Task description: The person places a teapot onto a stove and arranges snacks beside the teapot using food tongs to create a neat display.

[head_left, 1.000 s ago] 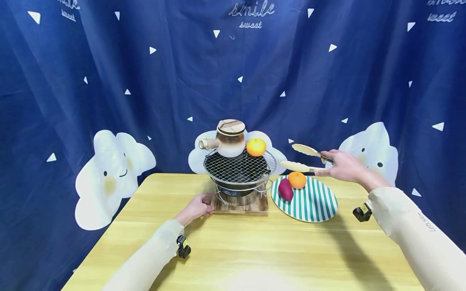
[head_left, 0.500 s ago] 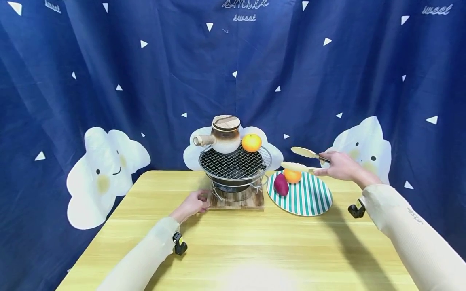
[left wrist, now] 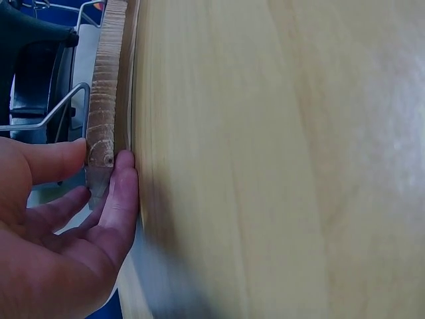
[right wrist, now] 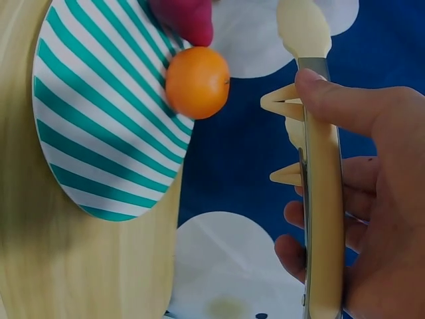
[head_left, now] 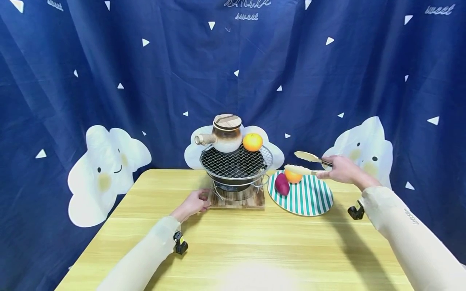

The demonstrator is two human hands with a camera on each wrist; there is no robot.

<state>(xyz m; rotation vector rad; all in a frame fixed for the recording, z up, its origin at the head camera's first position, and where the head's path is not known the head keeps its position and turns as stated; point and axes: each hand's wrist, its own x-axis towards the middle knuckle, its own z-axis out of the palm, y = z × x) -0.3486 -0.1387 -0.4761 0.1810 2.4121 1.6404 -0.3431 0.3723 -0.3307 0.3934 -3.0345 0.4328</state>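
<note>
My right hand (head_left: pixel 336 169) grips cream tongs (head_left: pixel 305 163) (right wrist: pixel 317 166), their arms spread apart above an orange (head_left: pixel 293 176) (right wrist: pixel 197 82) on the striped plate (head_left: pixel 309 198) (right wrist: pixel 86 126). A purple sweet potato (head_left: pixel 281 184) (right wrist: pixel 186 16) lies beside that orange. On the table's middle stands a small grill (head_left: pixel 236 163) with a wire mesh, carrying a lidded clay pot (head_left: pixel 225 133) and a second orange (head_left: pixel 253 142). My left hand (head_left: pixel 194 203) (left wrist: pixel 73 226) holds the corner of the wooden board (head_left: pixel 238 200) (left wrist: pixel 106 100) under the grill, thumb and fingers around its edge.
The wooden table (head_left: pixel 255 242) stretches toward me from the grill. A blue curtain (head_left: pixel 145 81) with white clouds hangs close behind the table's far edge. The plate sits just right of the grill.
My right hand has lowered the tongs slightly toward the orange on the plate. The left hand stays on the board's corner; the view has shifted a little.
</note>
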